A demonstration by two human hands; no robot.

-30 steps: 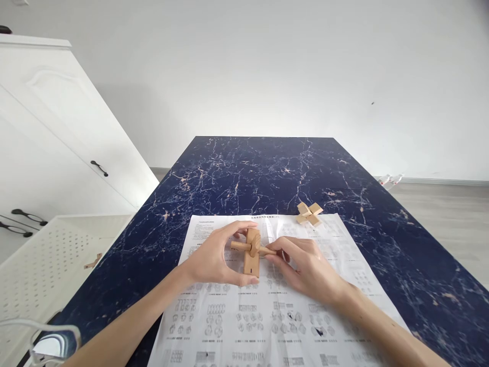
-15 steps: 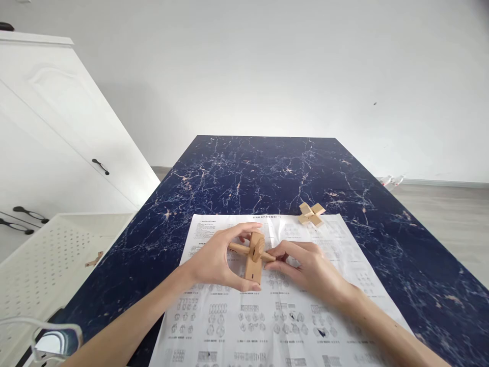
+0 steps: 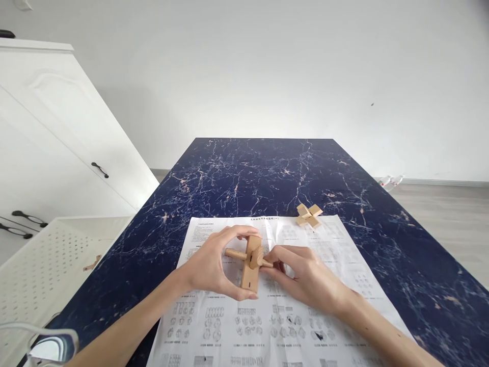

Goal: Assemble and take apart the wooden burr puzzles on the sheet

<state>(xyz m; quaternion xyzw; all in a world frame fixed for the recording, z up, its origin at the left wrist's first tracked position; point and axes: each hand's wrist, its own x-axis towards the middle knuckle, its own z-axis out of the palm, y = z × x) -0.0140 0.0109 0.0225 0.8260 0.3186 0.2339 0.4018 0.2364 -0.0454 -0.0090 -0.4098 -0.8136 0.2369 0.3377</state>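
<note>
A light wooden puzzle [image 3: 250,262] of crossed pieces is held just above a printed instruction sheet [image 3: 282,326]. My left hand [image 3: 212,265] pinches its upright block between thumb below and fingers on top. My right hand [image 3: 305,278] grips the right end of the round peg that runs through the block. A second small wooden cross-shaped puzzle [image 3: 309,215] lies at the sheet's far edge, untouched.
The sheet lies on a dark blue marbled table [image 3: 267,173]. A white perforated basket [image 3: 46,260] holding a small wooden piece [image 3: 90,264] stands at the left, beside a white cabinet [image 3: 57,132]. Grey floor [image 3: 451,214] is at the right.
The puzzle and both hands have drifted slightly toward me and to the left. The upright block has tilted a little. The grips stay the same.
</note>
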